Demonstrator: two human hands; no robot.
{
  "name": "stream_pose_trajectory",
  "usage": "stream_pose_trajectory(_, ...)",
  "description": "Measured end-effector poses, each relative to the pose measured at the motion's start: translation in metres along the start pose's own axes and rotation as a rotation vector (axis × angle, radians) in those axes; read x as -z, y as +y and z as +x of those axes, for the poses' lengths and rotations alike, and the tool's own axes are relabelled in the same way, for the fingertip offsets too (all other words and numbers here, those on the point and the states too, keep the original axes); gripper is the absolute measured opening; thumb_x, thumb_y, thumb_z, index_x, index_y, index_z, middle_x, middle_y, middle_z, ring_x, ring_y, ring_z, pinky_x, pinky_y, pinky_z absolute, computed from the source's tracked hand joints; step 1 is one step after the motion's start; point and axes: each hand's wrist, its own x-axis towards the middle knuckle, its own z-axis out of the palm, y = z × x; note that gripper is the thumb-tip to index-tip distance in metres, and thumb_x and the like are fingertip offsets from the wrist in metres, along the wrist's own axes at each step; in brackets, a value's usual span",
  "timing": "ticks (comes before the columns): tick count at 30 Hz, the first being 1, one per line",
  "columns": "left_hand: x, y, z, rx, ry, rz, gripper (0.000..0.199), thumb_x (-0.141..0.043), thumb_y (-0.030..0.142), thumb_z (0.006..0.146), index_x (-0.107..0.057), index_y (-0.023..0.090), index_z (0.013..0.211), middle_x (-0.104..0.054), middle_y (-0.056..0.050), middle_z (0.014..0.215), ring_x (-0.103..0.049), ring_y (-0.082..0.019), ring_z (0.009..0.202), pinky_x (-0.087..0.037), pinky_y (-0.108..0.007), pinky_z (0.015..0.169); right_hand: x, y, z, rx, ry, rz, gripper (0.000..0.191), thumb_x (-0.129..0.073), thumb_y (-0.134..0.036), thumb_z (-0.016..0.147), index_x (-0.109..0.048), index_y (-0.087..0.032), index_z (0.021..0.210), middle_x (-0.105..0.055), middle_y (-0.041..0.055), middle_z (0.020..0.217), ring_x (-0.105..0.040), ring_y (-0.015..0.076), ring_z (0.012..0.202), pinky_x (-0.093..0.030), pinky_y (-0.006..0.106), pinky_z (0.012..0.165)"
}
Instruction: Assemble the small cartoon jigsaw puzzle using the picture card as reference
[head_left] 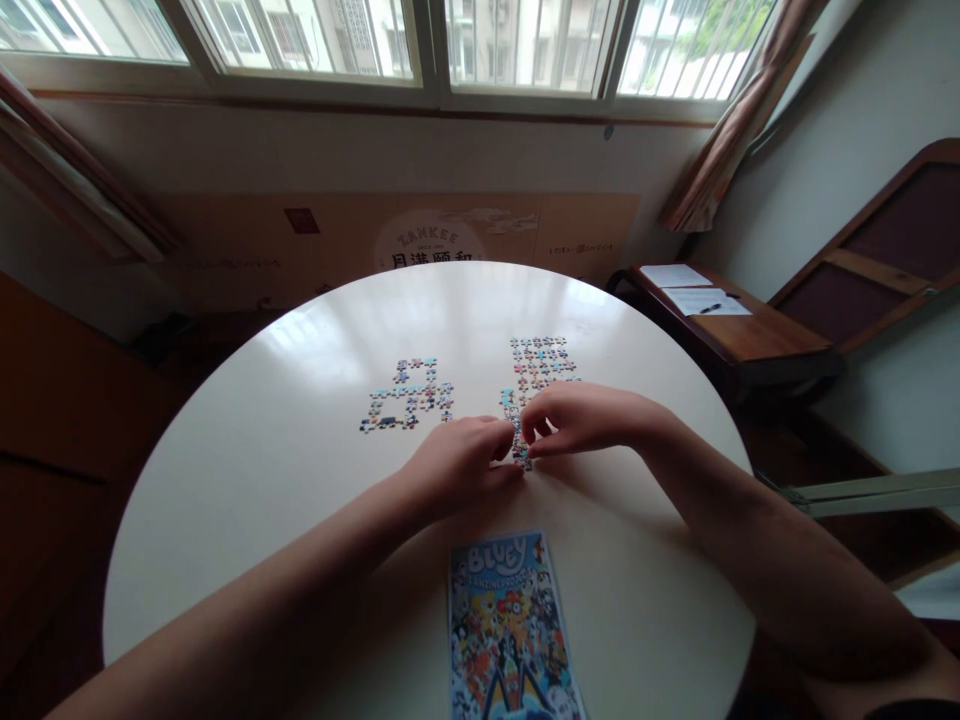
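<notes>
Small puzzle pieces (541, 370) lie in rows on the round white table (247, 450), right of its middle. Their lower strip runs down between my two hands. My left hand (469, 455) touches the strip from the left, thumb and fingers bent toward it; whether it holds a piece is too small to tell. From the right, my right hand (566, 418) reaches the same strip with curled fingers, thumb tip near the lowest pieces. A second group of joined pieces (409, 395) forms an open outline to the left. Below my hands lies a colourful Bluey picture sheet (510, 630).
A wooden side table (780, 330) with papers (705, 301) and a pen stands at the right, beside a folded wooden panel. Behind the round table are a printed cardboard sheet (225, 240), windows and curtains.
</notes>
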Motion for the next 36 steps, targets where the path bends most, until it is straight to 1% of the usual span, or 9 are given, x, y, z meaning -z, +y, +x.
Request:
stream_pose_trajectory(3, -0.005, 0.0, 0.001, -0.001, 0.019, 0.014, 0.023, -0.066, 0.028, 0.079, -0.048, 0.021, 0.068, -0.054, 0.002, 0.064, -0.047, -0.013, 0.059, -0.028, -0.028, 0.053, 0.0, 0.001, 0.0, 0.03, 0.038, -0.009, 0.012, -0.069, -0.028, 0.085, -0.076, -0.021, 0.091, -0.069, 0.0015, 0.081, -0.06, 0.0141, 0.073, -0.04, 0.026, 0.066)
stream_pose_trajectory(7, -0.005, 0.0, 0.001, 0.026, 0.032, 0.024, 0.024, -0.067, 0.029, 0.08, -0.048, 0.021, 0.067, -0.053, 0.003, 0.061, -0.045, -0.012, 0.056, -0.027, -0.029, 0.053, -0.001, 0.001, 0.0, 0.051, 0.053, -0.017, 0.012, -0.068, -0.026, 0.085, -0.077, -0.022, 0.093, -0.069, 0.0012, 0.081, -0.06, 0.0141, 0.074, -0.04, 0.027, 0.068)
stream_pose_trajectory(13, -0.003, 0.0, 0.001, 0.051, -0.008, 0.01, 0.025, -0.066, 0.032, 0.082, -0.049, 0.02, 0.067, -0.056, 0.002, 0.062, -0.043, -0.013, 0.056, -0.026, -0.029, 0.054, -0.001, -0.004, 0.001, 0.024, 0.062, -0.048, 0.013, -0.069, -0.031, 0.086, -0.077, -0.023, 0.093, -0.07, 0.001, 0.081, -0.06, 0.0143, 0.073, -0.039, 0.026, 0.066)
stream_pose_trajectory(17, -0.003, -0.001, 0.002, 0.058, 0.007, -0.005, 0.022, -0.063, 0.032, 0.084, -0.052, 0.02, 0.068, -0.056, 0.002, 0.061, -0.044, -0.013, 0.056, -0.027, -0.028, 0.054, -0.003, -0.007, 0.001, 0.007, 0.085, -0.08, 0.012, -0.069, -0.032, 0.085, -0.076, -0.023, 0.09, -0.07, 0.0017, 0.081, -0.059, 0.0149, 0.073, -0.037, 0.026, 0.064)
stream_pose_trajectory(20, -0.003, 0.0, 0.003, 0.099, 0.019, -0.001, 0.02, -0.064, 0.028, 0.083, -0.053, 0.021, 0.067, -0.056, 0.001, 0.06, -0.045, -0.013, 0.056, -0.027, -0.028, 0.053, -0.004, -0.01, 0.0, -0.007, 0.097, -0.101, 0.012, -0.069, -0.032, 0.085, -0.076, -0.023, 0.089, -0.071, 0.002, 0.082, -0.059, 0.0152, 0.074, -0.036, 0.026, 0.064)
stream_pose_trajectory(27, -0.001, 0.004, 0.004, 0.18, -0.007, 0.021, 0.021, -0.065, 0.03, 0.083, -0.055, 0.021, 0.068, -0.057, 0.001, 0.062, -0.048, -0.014, 0.058, -0.028, -0.028, 0.054, -0.004, -0.013, 0.0, -0.025, 0.114, -0.138, 0.013, -0.07, -0.035, 0.085, -0.076, -0.023, 0.087, -0.072, 0.0012, 0.081, -0.06, 0.0153, 0.074, -0.034, 0.027, 0.063)
stream_pose_trajectory(31, 0.001, 0.004, 0.004, 0.15, -0.038, 0.011, 0.018, -0.062, 0.029, 0.085, -0.057, 0.02, 0.07, -0.058, 0.001, 0.063, -0.049, -0.014, 0.059, -0.03, -0.027, 0.057, -0.004, -0.015, -0.002, -0.035, 0.109, -0.168, 0.013, -0.069, -0.035, 0.085, -0.076, -0.024, 0.088, -0.073, 0.0005, 0.083, -0.061, 0.0157, 0.076, -0.034, 0.027, 0.064)
stream_pose_trajectory(36, 0.002, 0.005, 0.005, 0.138, -0.05, 0.032, 0.019, -0.061, 0.03, 0.086, -0.058, 0.02, 0.071, -0.06, 0.0, 0.065, -0.049, -0.015, 0.061, -0.029, -0.027, 0.057, -0.003, -0.016, -0.004, -0.043, 0.102, -0.213, 0.011, -0.068, -0.031, 0.084, -0.076, -0.024, 0.088, -0.073, 0.0009, 0.082, -0.06, 0.0159, 0.075, -0.033, 0.028, 0.064)
